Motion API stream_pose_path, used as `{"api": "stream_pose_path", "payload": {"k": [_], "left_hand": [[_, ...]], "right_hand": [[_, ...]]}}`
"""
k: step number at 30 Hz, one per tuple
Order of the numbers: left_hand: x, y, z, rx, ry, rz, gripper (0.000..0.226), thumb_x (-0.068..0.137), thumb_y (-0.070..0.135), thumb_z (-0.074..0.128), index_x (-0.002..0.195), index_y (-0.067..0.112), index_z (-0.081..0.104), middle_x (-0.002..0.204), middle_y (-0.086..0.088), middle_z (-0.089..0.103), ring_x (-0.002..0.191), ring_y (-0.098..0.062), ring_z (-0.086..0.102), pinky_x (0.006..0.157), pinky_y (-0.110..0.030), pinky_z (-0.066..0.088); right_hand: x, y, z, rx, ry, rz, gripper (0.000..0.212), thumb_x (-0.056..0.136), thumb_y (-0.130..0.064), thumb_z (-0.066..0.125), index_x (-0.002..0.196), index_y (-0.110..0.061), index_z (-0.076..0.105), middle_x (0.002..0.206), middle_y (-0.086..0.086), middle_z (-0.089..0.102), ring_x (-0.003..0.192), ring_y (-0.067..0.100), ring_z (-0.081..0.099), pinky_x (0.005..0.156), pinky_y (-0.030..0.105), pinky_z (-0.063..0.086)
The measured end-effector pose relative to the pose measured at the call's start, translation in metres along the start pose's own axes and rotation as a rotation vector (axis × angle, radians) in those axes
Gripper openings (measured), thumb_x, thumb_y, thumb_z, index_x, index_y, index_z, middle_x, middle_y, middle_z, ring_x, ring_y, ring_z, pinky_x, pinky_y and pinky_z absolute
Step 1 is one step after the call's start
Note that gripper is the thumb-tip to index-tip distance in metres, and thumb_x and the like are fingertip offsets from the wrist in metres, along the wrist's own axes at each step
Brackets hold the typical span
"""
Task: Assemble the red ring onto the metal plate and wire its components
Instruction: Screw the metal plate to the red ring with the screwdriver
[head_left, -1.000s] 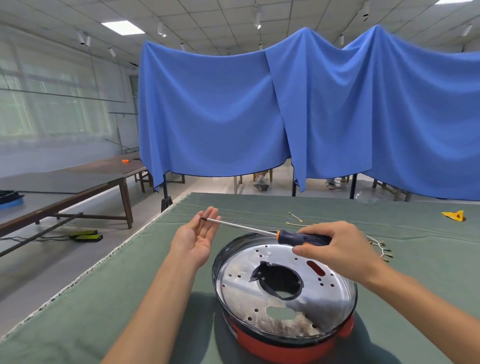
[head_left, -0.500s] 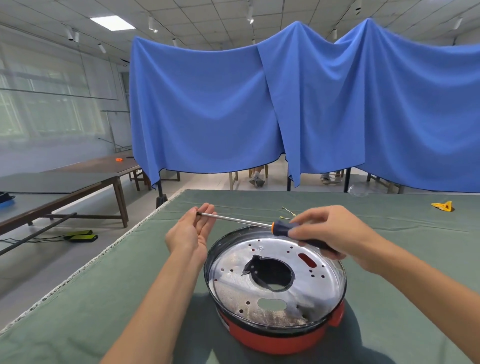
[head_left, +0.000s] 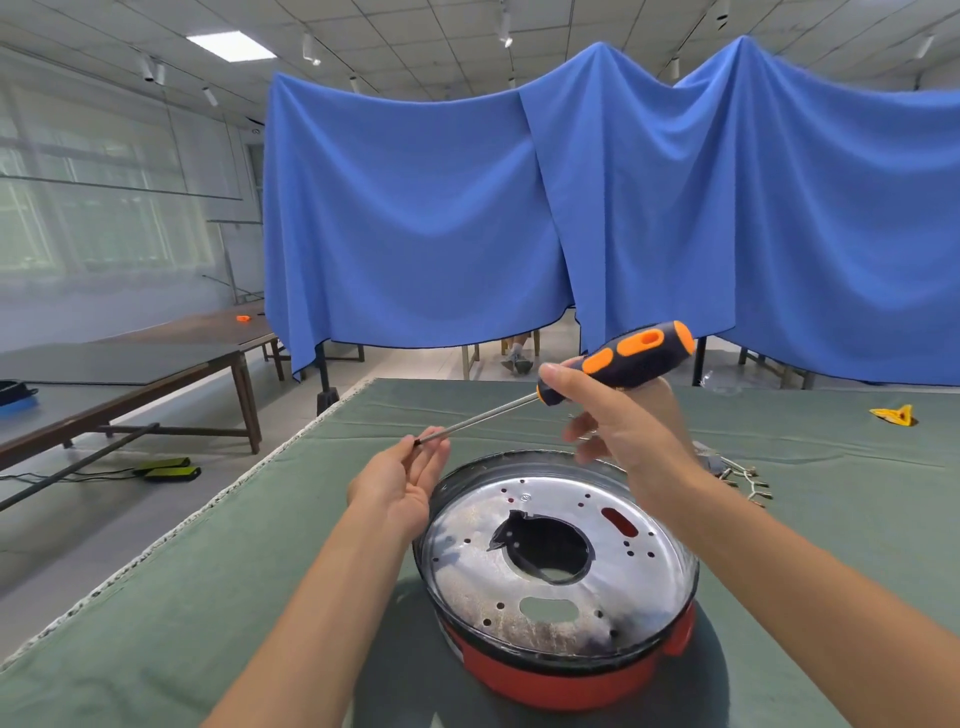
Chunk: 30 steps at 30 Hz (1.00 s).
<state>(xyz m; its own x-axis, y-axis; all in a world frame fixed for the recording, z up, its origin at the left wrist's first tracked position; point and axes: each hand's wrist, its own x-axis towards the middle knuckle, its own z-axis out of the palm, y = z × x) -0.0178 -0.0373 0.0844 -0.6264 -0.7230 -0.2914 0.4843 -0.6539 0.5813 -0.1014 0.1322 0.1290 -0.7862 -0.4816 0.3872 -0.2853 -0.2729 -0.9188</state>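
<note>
2 hands are up over the metal plate (head_left: 558, 561), which sits shiny side up inside the red ring (head_left: 566, 675) on the green table cover (head_left: 156, 623). The right hand (head_left: 618, 415), raised above the far rim of the plate, grips a screwdriver (head_left: 613, 364) by the front of its black and orange handle, thumb along the top, so the shaft slopes down and left. The left hand (head_left: 402, 480), just left of the plate, lies palm up with its fingertips pinching the shaft at its tip. My guess is that it is seating a screw on the bit or steadying it before driving; the tip is too small to tell.

The plate and ring already sit nested, so fastening looks like the step in hand. A small bundle of wires with terminals (head_left: 737, 475) lies beside the plate on its right, not yet connected. Further right sits a yellow scrap (head_left: 893, 415).

I can read no writing on the plate, handle or ring.
</note>
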Motion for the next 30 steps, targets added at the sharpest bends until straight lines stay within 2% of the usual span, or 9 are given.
{"api": "stream_pose_path", "payload": {"k": [3,8,12,16,19,22,24,27,30], "left_hand": [[-0.004,0.010,-0.003,0.048,-0.040,-0.022,0.016,0.096,0.000,0.046,0.110,-0.006,0.051,0.089,-0.022,0.065,0.056,-0.025,0.069,0.050,-0.032,0.058],[-0.006,0.021,-0.015,0.095,-0.115,-0.104,0.026,0.097,0.005,0.049,0.118,-0.011,0.050,0.099,-0.026,0.066,0.085,-0.032,0.070,0.058,-0.036,0.059],[-0.006,0.026,-0.026,0.207,-0.149,-0.152,0.040,0.100,0.022,0.045,0.120,-0.013,0.043,0.097,-0.027,0.067,0.061,-0.028,0.071,0.046,-0.031,0.057],[0.009,0.030,-0.038,0.563,0.011,0.118,0.020,0.096,0.017,0.047,0.097,0.001,0.058,0.054,-0.005,0.063,0.032,-0.010,0.047,0.032,-0.013,0.033],[0.024,0.025,-0.042,0.759,0.057,0.265,0.012,0.087,0.006,0.054,0.083,0.005,0.065,0.057,-0.004,0.057,0.040,-0.012,0.041,0.037,-0.017,0.029],[0.044,0.011,-0.039,0.902,-0.027,0.297,0.014,0.086,0.003,0.056,0.076,0.004,0.066,0.063,-0.005,0.060,0.049,-0.014,0.046,0.041,-0.018,0.035],[0.059,0.001,-0.037,0.980,-0.096,0.292,0.016,0.086,0.004,0.057,0.074,0.005,0.067,0.062,-0.002,0.062,0.049,-0.011,0.052,0.040,-0.016,0.038],[0.072,-0.012,-0.040,0.999,-0.188,0.261,0.018,0.085,0.008,0.060,0.071,0.007,0.072,0.063,-0.001,0.066,0.055,-0.005,0.058,0.047,-0.015,0.045],[0.072,-0.021,-0.049,0.873,-0.215,0.227,0.016,0.080,0.012,0.063,0.070,0.004,0.074,0.073,-0.014,0.068,0.069,-0.023,0.061,0.068,-0.032,0.050]], "right_hand": [[0.005,-0.003,0.007,-0.106,0.008,-0.075,0.033,0.078,-0.035,0.075,0.071,-0.005,0.065,0.047,-0.002,0.048,0.035,0.008,0.038,0.036,0.017,0.032],[0.015,-0.013,0.026,-0.075,0.029,-0.112,0.027,0.083,-0.021,0.069,0.066,-0.002,0.058,0.043,0.000,0.048,0.030,0.010,0.036,0.035,0.016,0.030],[0.025,-0.022,0.033,-0.144,0.071,-0.226,0.028,0.082,-0.021,0.069,0.064,-0.003,0.057,0.040,-0.005,0.048,0.033,0.009,0.040,0.036,0.017,0.032],[0.036,-0.025,0.038,-0.267,0.169,-0.344,0.033,0.082,-0.027,0.066,0.062,-0.003,0.056,0.042,-0.009,0.056,0.040,0.003,0.048,0.048,0.020,0.038],[0.047,-0.023,0.043,-0.313,0.235,-0.414,0.038,0.080,-0.024,0.062,0.049,-0.018,0.041,0.040,-0.014,0.051,0.048,0.008,0.056,0.049,0.024,0.038],[0.065,-0.010,0.054,-0.299,0.180,-0.432,0.042,0.077,-0.018,0.058,0.043,-0.022,0.034,0.035,-0.013,0.042,0.059,0.030,0.062,0.052,0.033,0.043],[0.078,0.001,0.062,-0.305,0.123,-0.445,0.041,0.074,-0.019,0.055,0.039,-0.023,0.034,0.033,-0.013,0.039,0.048,0.022,0.052,0.051,0.035,0.042],[0.090,0.018,0.070,-0.324,0.077,-0.469,0.038,0.070,-0.022,0.051,0.039,-0.023,0.030,0.033,-0.014,0.039,0.040,0.007,0.037,0.046,0.023,0.033],[0.091,0.032,0.072,-0.329,0.044,-0.444,0.039,0.072,-0.021,0.052,0.039,-0.024,0.033,0.034,-0.012,0.037,0.039,0.007,0.035,0.045,0.022,0.035]]}}
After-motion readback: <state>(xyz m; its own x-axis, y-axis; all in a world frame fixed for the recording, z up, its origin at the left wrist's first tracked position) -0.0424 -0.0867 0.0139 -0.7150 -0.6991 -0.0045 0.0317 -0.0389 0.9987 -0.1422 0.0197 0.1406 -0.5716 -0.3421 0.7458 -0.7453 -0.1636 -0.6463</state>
